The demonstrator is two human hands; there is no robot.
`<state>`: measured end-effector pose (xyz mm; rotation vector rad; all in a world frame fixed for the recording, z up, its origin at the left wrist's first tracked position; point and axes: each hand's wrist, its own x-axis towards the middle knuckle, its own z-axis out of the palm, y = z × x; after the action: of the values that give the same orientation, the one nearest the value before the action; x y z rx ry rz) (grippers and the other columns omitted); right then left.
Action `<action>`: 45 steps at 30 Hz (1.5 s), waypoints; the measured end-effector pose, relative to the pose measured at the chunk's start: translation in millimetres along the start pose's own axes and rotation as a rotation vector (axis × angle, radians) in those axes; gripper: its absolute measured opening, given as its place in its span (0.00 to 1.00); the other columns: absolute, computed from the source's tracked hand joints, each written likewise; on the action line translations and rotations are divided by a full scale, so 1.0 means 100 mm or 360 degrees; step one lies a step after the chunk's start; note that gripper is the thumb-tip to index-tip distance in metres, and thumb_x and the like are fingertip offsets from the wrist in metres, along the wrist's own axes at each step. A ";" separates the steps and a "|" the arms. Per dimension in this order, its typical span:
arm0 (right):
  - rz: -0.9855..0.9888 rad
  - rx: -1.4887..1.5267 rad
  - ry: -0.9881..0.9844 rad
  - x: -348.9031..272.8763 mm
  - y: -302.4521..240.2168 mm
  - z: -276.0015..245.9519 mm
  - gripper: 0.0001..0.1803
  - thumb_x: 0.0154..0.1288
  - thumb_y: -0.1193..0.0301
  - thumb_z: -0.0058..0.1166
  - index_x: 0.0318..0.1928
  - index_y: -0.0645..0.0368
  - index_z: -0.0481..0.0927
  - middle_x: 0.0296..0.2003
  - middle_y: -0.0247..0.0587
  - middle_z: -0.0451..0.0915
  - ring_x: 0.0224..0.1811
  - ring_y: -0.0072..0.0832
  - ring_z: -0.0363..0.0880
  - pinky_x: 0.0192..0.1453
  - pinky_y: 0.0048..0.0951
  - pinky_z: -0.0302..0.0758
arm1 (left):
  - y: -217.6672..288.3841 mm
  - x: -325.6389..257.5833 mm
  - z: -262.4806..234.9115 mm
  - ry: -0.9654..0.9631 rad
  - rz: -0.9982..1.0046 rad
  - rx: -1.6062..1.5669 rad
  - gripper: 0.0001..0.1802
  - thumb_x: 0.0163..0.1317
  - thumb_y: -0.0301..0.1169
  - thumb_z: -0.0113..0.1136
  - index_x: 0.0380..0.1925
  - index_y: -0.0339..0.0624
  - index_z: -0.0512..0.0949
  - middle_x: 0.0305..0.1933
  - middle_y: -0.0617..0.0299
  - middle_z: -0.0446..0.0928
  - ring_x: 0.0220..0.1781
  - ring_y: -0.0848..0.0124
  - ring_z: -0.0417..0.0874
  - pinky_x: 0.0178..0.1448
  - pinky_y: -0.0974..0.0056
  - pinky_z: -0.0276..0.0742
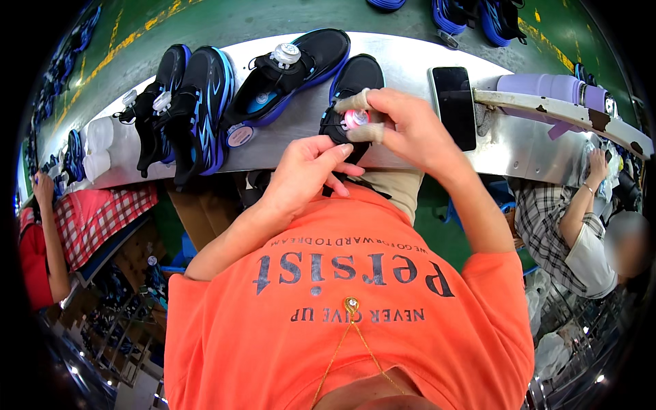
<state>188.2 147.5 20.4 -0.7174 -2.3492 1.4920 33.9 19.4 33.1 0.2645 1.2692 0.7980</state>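
Nearest to you, your left hand (307, 171) sits at the near edge of the metal surface (410, 61), its fingers curled loosely with the thumb and forefinger drawn together beside the tongue of the black and blue shoe (352, 85); whether they pinch a lace or only rest there, you cannot tell from this view. Your right hand (403, 126) is just beyond it, fingers closed around the round pink and white dial (355, 119) on the shoe's tongue (two fingertips wear pale wraps). That shoe stands at the near edge, about the middle of the surface, toe pointing away from you.

Judging by how things lie, the dial on this shoe is the one in work and is not yet let go, so this shoe looks unfinished. To its left, a second shoe (287, 72) lies tilted with a white dial (285, 55) already on its tongue, and farther left a pair of shoes (184, 102) with white dials stands near the left end, beside a stack of white cups (102, 140). Whether those are finished you cannot tell.

To the right of your hands, a dark phone (454, 106) lies flat, then a lilac bottle (547, 87) on its side toward the right end. Beyond the far edge, more blue shoes (471, 14) sit on the green floor (273, 17).
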 end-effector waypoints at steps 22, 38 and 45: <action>0.0093 -0.0204 0.0116 -0.02 -0.10 0.06 0.18 0.55 0.70 0.64 0.48 0.54 0.82 0.35 0.38 0.73 0.32 0.30 0.71 0.36 0.28 0.71 | -0.01 -0.01 0.00 -0.0010 -0.0001 -0.0186 0.13 0.70 0.31 0.52 0.43 0.30 0.75 0.49 0.49 0.79 0.44 0.65 0.85 0.34 0.68 0.83; 0.0175 -0.0217 0.0179 -0.01 -0.26 0.13 0.14 0.53 0.71 0.65 0.42 0.55 0.80 0.31 0.42 0.72 0.27 0.36 0.74 0.32 0.34 0.72 | 0.03 -0.08 -0.18 -0.0295 -0.0068 -0.0071 0.14 0.71 0.32 0.52 0.48 0.31 0.76 0.39 0.51 0.82 0.35 0.70 0.84 0.39 0.68 0.80; 0.0023 -0.0313 0.0142 0.34 -0.33 -0.19 0.12 0.65 0.75 0.53 0.48 0.57 0.82 0.36 0.42 0.79 0.39 0.37 0.78 0.46 0.32 0.74 | 0.50 -0.31 -0.86 0.1146 0.1470 0.1406 0.17 0.61 0.25 0.57 0.51 0.33 0.76 0.48 0.50 0.79 0.49 0.58 0.80 0.52 0.59 0.76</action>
<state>159.9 168.7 57.0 -0.8309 -2.4491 1.2184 -66.8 13.9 58.9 1.4512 2.1867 1.0968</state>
